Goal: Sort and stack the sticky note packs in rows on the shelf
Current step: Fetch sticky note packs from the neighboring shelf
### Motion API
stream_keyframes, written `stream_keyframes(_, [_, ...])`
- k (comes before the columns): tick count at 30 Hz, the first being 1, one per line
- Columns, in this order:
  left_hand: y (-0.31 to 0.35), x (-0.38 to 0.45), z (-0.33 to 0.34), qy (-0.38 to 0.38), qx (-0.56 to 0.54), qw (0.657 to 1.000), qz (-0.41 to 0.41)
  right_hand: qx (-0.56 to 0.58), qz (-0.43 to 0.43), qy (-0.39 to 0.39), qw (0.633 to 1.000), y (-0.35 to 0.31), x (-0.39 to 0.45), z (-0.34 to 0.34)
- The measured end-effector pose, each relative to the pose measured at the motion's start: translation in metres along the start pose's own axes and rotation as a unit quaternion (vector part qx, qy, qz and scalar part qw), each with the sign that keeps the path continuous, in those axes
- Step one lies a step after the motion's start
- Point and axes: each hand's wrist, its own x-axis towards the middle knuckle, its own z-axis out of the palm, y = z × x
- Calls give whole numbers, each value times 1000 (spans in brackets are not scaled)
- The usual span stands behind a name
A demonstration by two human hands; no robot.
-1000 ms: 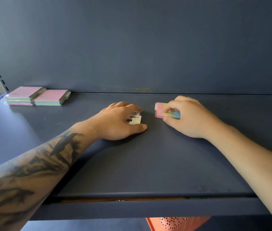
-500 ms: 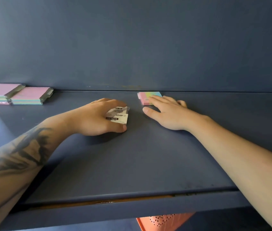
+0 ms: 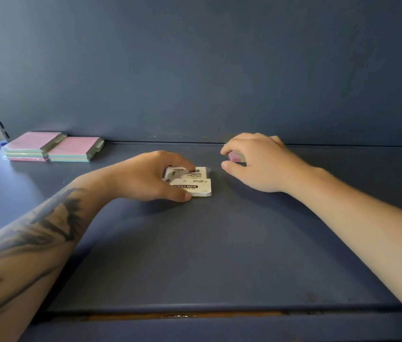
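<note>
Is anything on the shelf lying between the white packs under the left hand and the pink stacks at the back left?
Nothing visible. The left hand grips the white packs, and only bare shelf shows between them and the pink stacks.

Bare shelf (image 3: 219, 255) stretches wide toward the front edge and to the far right. Two pink sticky note stacks (image 3: 54, 148) block the back-left corner against the back wall (image 3: 195, 70); open shelf lies between them and the left hand (image 3: 145, 177).
</note>
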Motion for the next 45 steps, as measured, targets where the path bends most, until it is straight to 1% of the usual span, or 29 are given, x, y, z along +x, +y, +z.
stream_keyframes(3, [-3, 1, 1, 38, -36, 999, 3, 131, -77, 30, 988, -22, 0, 6])
stream_keyframes(5, [-3, 2, 0, 72, -91, 993, 17, 188, -118, 80, 972, -28, -2, 15])
stream_keyframes(7, [0, 2, -3, 97, -172, 980, 23, 224, -143, 127, 956, -28, -5, 19])
stream_keyframes(9, [2, 1, -5, 110, -251, 962, 20, 248, -156, 149, 944, -23, -7, 19])
stream_keyframes(11, [3, 0, -4, 114, -297, 948, 20, 252, -164, 178, 937, -22, -9, 22])
stream_keyframes(13, [5, 1, -2, 105, -343, 933, 21, 246, -162, 224, 929, -25, -7, 25])
stream_keyframes(15, [7, 2, -2, 104, -381, 919, 14, 271, -127, 251, 920, -27, -5, 26])
stream_keyframes(17, [7, 2, -3, 112, -408, 906, 13, 324, -86, 238, 912, -27, -5, 25])
stream_keyframes(19, [8, 2, -4, 128, -420, 898, 16, 370, -64, 206, 904, -28, -6, 24])
stream_keyframes(21, [8, 3, -2, 147, -406, 902, 9, 387, -47, 182, 903, -28, -7, 27])
stream_keyframes(22, [7, 4, -1, 154, -399, 904, 0, 376, -36, 177, 909, -28, -7, 29])
stream_keyframes(23, [5, 6, 1, 161, -393, 905, -11, 340, -25, 179, 923, -27, -6, 31])
stream_keyframes(25, [2, 8, 3, 171, -393, 903, -37, 216, -27, 173, 960, -26, -7, 31])
stream_keyframes(27, [2, 9, 5, 165, -402, 898, -62, 135, -54, 129, 981, -29, -9, 28])
stream_keyframes(29, [4, 9, 7, 157, -401, 899, -84, 118, -71, 100, 985, -33, -11, 27])
stream_keyframes(33, [8, 7, 8, 162, -400, 896, -107, 104, -94, 101, 985, -37, -12, 26])
stream_keyframes(35, [7, 6, 8, 174, -385, 899, -112, 109, -91, 81, 987, -37, -13, 26])
stream_keyframes(38, [8, 3, 8, 182, -303, 926, -134, 125, -93, 55, 986, -39, -13, 33])
stream_keyframes(40, [11, 1, 9, 144, -230, 952, -139, 132, -90, 38, 986, -41, -13, 36])
stream_keyframes(42, [11, -3, 11, 105, -143, 976, -127, 128, -83, 20, 988, -44, -15, 37])
stream_keyframes(43, [11, -7, 13, 98, -100, 983, -121, 122, -75, 4, 990, -46, -16, 36])
stream_keyframes(45, [10, -16, 14, 114, -55, 986, -109, 108, -62, -20, 992, -49, -19, 34])
